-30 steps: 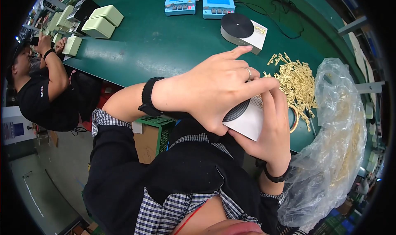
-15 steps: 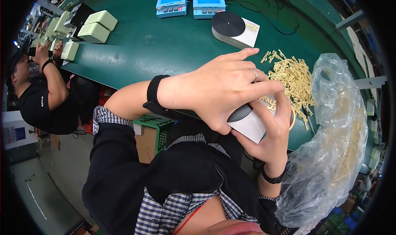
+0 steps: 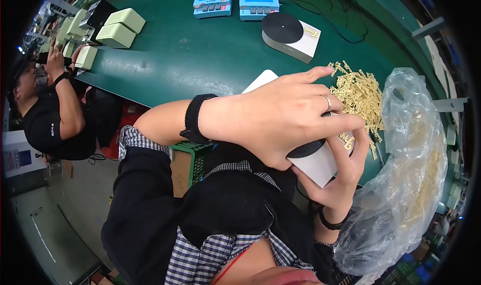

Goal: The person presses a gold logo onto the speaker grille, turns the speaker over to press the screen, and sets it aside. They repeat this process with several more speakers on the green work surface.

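A white box-shaped device with a black ridged disc on top, like a small record player, is held between my two hands. My left hand lies across the disc, its fingers bent over the far side toward a gold lettering badge on the speckled panel. My right hand wraps the right end, with thumb on the near side and fingers close to the badge. Much of the device is hidden under the hands. A white rounded corner shows behind my left wrist; whether it belongs to the device I cannot tell.
Gold lettering badges lie piled beyond my hands, beside a clear plastic bag on the right. A similar record player stands farther back, near two blue screen boxes. Pale green boxes and a co-worker are at left.
Both hands and the device have shifted a little to the right. The white rounded corner has come into sight behind my left wrist. My grip looks the same.
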`<state>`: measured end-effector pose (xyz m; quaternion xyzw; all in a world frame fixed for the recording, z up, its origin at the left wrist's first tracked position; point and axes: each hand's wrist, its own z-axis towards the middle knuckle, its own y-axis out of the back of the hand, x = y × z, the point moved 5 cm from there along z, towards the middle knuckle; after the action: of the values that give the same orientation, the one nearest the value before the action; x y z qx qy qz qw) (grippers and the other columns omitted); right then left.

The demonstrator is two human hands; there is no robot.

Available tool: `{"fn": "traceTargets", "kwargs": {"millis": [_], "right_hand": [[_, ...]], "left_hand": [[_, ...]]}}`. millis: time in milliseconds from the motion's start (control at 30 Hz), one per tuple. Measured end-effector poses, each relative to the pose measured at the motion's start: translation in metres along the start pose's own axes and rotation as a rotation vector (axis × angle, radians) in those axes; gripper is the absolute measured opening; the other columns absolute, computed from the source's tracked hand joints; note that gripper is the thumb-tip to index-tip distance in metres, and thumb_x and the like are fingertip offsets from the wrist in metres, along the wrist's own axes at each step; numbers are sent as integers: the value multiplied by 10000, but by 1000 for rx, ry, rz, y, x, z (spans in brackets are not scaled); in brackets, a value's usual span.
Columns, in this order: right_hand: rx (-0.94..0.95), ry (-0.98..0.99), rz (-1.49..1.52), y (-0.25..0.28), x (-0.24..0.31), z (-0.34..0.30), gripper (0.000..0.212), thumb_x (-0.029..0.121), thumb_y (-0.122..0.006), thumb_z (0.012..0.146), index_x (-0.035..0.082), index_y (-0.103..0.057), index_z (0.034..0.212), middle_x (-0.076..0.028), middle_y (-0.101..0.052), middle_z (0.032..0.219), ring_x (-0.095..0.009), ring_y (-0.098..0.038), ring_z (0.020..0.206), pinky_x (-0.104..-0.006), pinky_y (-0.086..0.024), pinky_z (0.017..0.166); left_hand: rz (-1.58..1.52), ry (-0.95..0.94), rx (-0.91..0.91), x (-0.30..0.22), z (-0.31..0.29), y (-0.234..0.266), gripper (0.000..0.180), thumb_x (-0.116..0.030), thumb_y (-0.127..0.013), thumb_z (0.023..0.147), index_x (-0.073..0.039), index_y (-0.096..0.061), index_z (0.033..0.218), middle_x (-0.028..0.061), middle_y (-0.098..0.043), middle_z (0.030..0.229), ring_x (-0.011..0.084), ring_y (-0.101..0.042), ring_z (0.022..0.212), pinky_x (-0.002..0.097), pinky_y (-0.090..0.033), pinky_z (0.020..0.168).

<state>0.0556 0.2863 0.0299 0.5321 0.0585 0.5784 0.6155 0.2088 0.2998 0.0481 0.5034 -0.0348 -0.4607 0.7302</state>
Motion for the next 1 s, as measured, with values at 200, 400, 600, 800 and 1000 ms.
{"fn": "traceTargets", "kwargs": {"millis": [200, 400, 600, 800, 1000], "right_hand": [[-19, 5, -52, 0, 2, -1, 709, 223, -856, 530, 53, -656, 1188, -246, -447, 1315, -412, -450, 1209, -486, -387, 982], [-250, -95, 240, 21, -27, -24, 832, 490, -763, 646, 14, -557, 1296, -277, -429, 1377, -413, -460, 1243, -500, -343, 1059], [-857, -191, 1162, 19, -71, -69, 936, 552, -674, 757, 6, -341, 1441, -276, -297, 1460, -416, -369, 1310, -579, -216, 1153], [-584, 16, 1907, 34, -62, -68, 907, 441, -648, 843, -43, -202, 1468, -234, -204, 1495, -442, -283, 1332, -642, -123, 1169], [-498, 115, 1884, 33, -57, -66, 856, 373, -635, 882, -61, -186, 1467, -249, -203, 1474, -452, -285, 1308, -642, -115, 1171]], "left_hand": [[-44, 23, 39, 1, -3, 5, 969, -228, -853, 484, -52, -457, 1351, 145, -627, 1097, 326, -625, 1017, 535, -339, 1087], [-52, 159, -210, 105, -10, 48, 987, -462, -854, 606, -9, -441, 1380, 200, -572, 1257, 365, -544, 1175, 427, -420, 1019], [546, 172, 90, 235, -19, 0, 954, -362, -850, 630, -96, -400, 1428, 185, -530, 1339, 340, -511, 1239, 422, -431, 1030], [454, 296, 331, 237, -4, -3, 984, -292, -839, 591, -155, -372, 1446, 161, -551, 1299, 335, -538, 1180, 426, -440, 1013], [523, 217, 250, 226, -27, 0, 1039, -315, -822, 508, -140, -372, 1428, 158, -576, 1195, 330, -558, 1110, 418, -450, 974]]}}
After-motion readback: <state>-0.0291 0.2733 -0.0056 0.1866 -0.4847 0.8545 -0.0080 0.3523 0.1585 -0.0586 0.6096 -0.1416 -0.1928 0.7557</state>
